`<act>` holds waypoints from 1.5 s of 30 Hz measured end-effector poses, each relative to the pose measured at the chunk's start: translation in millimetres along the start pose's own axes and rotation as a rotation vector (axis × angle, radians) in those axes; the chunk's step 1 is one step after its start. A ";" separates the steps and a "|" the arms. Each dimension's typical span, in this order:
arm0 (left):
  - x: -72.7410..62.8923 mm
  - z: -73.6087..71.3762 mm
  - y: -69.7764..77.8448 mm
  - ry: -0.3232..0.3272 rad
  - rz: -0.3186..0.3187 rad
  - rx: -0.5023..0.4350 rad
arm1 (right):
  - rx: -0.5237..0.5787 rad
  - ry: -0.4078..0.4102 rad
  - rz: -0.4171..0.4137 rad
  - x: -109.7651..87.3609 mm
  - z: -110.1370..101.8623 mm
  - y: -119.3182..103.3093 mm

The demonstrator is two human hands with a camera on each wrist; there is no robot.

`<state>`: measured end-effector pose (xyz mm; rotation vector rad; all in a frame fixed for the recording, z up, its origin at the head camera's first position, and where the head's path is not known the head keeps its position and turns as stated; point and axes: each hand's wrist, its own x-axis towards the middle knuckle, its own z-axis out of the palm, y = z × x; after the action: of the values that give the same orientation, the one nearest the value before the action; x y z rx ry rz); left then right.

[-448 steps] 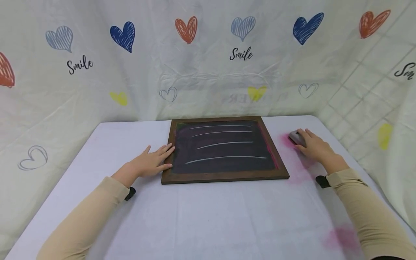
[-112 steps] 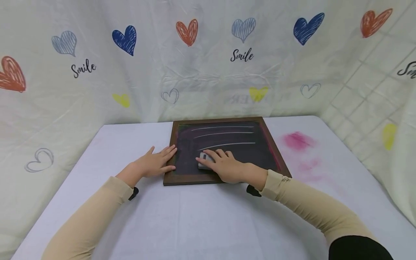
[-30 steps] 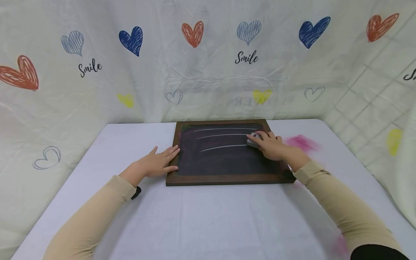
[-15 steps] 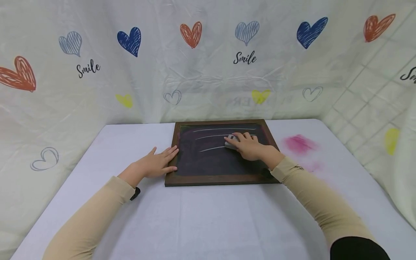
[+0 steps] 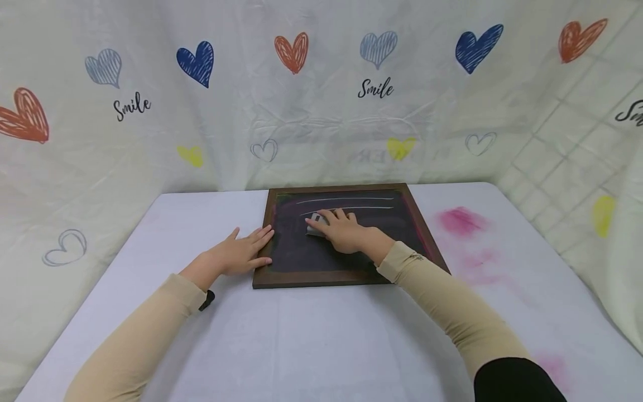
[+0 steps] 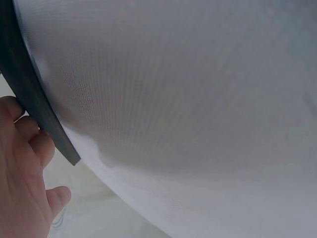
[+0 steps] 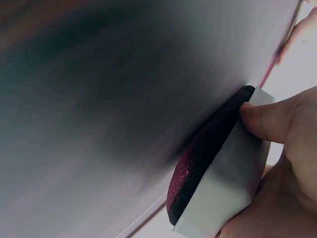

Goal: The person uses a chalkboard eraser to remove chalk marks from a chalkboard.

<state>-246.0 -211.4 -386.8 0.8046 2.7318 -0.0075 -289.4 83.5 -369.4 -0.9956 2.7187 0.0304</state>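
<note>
A wood-framed chalkboard (image 5: 301,258) lies on the table with two white chalk lines (image 5: 346,207) across its upper part. My left hand (image 5: 232,254) rests on the board's left frame, fingers straight and spread; the left wrist view shows the fingers (image 6: 42,148) against the dark frame edge (image 6: 37,94). With thumb and fingers my right hand (image 5: 346,234) grips a grey chalkboard eraser (image 5: 314,226), held on the board left of centre, just under the lower line. In the right wrist view the eraser's dark felt pad (image 7: 198,158), stained pink, faces the board and the thumb presses its light body (image 7: 225,183).
Pink chalk smudges (image 5: 462,221) mark the white tablecloth (image 5: 301,340) right of the board. A white curtain (image 5: 321,100) printed with hearts and words hangs behind the table and along its sides.
Earlier the eraser sat on the smudged cloth at right, under my right hand, and the board had several lines. The lower ones are wiped away. Just now the eraser slid left; my left hand stayed.
</note>
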 end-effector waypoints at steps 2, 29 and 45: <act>0.1 -0.1 -0.3 -0.001 -0.003 0.002 | -0.025 -0.008 -0.015 6.1 0.0 -13.6; 0.1 3.0 -3.2 0.010 -0.001 -0.025 | 0.057 0.027 0.018 -19.4 8.8 37.0; -0.8 1.4 -1.8 0.005 -0.001 -0.021 | 0.130 0.134 0.136 -93.4 16.1 117.3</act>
<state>-245.9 -213.4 -388.1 0.7981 2.7321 0.0222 -291.8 234.3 -370.6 -0.8028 2.8625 -0.1928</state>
